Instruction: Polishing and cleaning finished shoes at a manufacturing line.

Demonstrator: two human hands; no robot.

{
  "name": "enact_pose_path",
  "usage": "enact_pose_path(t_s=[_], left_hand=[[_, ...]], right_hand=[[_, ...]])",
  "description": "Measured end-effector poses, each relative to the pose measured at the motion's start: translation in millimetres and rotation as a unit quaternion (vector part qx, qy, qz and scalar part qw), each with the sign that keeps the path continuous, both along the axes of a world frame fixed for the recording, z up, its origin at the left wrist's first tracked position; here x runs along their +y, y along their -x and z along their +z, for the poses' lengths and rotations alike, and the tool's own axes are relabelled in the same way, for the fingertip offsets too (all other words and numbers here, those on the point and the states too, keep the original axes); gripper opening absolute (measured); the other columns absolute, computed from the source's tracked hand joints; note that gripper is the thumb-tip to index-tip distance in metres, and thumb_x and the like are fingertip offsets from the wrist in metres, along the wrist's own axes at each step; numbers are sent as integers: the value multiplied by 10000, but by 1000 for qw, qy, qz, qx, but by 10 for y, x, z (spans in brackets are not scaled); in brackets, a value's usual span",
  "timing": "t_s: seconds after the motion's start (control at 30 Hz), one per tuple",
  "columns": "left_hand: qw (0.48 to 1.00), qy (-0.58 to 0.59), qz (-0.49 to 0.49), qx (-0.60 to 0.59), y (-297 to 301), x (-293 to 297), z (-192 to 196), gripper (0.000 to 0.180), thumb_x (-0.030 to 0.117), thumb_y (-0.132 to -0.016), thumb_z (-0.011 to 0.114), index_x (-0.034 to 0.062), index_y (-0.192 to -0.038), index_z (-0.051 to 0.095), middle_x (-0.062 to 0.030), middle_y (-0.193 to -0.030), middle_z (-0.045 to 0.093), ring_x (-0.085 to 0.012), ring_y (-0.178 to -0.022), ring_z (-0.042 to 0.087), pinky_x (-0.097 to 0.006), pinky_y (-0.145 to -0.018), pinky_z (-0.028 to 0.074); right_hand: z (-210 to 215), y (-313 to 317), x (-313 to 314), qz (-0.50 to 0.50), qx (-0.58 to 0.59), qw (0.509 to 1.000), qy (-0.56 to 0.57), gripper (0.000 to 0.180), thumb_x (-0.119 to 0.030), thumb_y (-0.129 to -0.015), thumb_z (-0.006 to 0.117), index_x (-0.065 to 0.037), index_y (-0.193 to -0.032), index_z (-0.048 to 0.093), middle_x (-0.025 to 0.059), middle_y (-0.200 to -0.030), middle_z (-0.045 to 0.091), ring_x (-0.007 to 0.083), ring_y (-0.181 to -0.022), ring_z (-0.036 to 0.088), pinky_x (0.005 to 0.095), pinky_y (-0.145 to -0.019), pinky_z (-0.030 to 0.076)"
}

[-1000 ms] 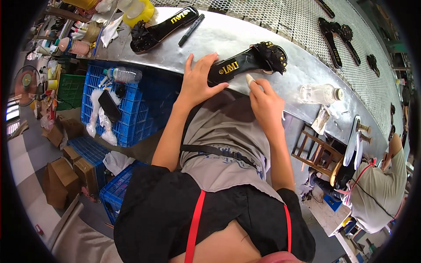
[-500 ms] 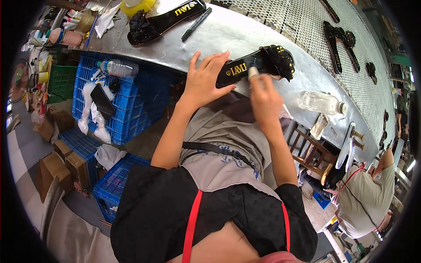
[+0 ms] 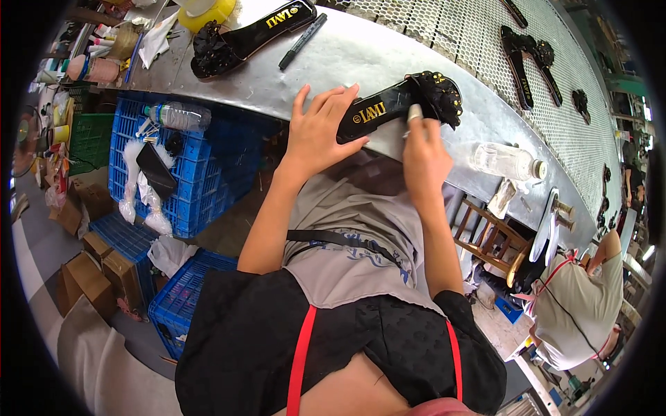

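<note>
Your left hand (image 3: 320,132) lies flat, fingers spread, pressing down on the heel end of the black sandal (image 3: 399,104) at the near edge of the metal table (image 3: 361,55). Your right hand (image 3: 423,149) is just right of it, fingers curled loosely around a small pale object (image 3: 414,112) held against the sandal's middle; what it is, can't tell. A clear plastic bottle (image 3: 505,161) lies to the right. Farther left, a black marker (image 3: 302,41) lies beside a second black sandal (image 3: 250,38).
</note>
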State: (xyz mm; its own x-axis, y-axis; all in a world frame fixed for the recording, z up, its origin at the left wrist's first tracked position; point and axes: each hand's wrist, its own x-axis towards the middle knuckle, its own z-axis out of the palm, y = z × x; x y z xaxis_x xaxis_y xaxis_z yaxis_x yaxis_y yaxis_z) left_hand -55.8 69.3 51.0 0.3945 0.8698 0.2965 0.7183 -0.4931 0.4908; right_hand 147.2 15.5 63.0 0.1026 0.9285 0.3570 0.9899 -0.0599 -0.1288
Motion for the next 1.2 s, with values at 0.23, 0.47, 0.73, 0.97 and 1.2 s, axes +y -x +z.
enact_pose_path(t_s=[0.23,0.47,0.73,0.97,1.2], left_hand=[[1000,-6,-1,0,-11,-1,16,906,449,-767,817,150,-1533,438,-3,-1355,644,-189,-1366,498,-526,-1233,182],[1000,-4,5,3,-20,-3,11,882,445,-763,816,157,-1519,466,-12,-1325,651,-187,-1357,510,-532,-1227,197],[1000,-5,6,1,-20,-13,13,879,449,-761,816,161,-1517,472,-15,-1331,645,-185,-1352,514,-533,-1226,199],[1000,2,1,8,-14,-2,21,882,462,-764,812,161,-1519,470,-30,-1358,626,-182,-1355,507,-535,-1228,194],[1000,3,3,3,-26,-5,20,887,468,-766,808,166,-1525,464,-29,-1347,630,-182,-1354,507,-537,-1228,191]], right_hand=[[97,-71,153,62,-54,997,3,357,-75,-855,648,-77,-1213,654,47,-939,559,180,-721,657,331,-552,539],[204,-46,286,119,-90,988,44,354,-97,-877,611,-57,-1229,620,55,-986,555,189,-755,667,339,-573,566],[267,-27,353,126,-100,985,57,279,-109,-870,610,-85,-1148,612,54,-991,546,185,-741,670,346,-548,569],[294,39,444,223,-89,969,67,232,-102,-851,627,-69,-1080,617,57,-981,553,191,-743,671,354,-544,567],[290,-79,410,162,-88,980,80,276,-86,-850,604,-69,-1125,621,57,-1003,553,198,-746,680,367,-539,571]])
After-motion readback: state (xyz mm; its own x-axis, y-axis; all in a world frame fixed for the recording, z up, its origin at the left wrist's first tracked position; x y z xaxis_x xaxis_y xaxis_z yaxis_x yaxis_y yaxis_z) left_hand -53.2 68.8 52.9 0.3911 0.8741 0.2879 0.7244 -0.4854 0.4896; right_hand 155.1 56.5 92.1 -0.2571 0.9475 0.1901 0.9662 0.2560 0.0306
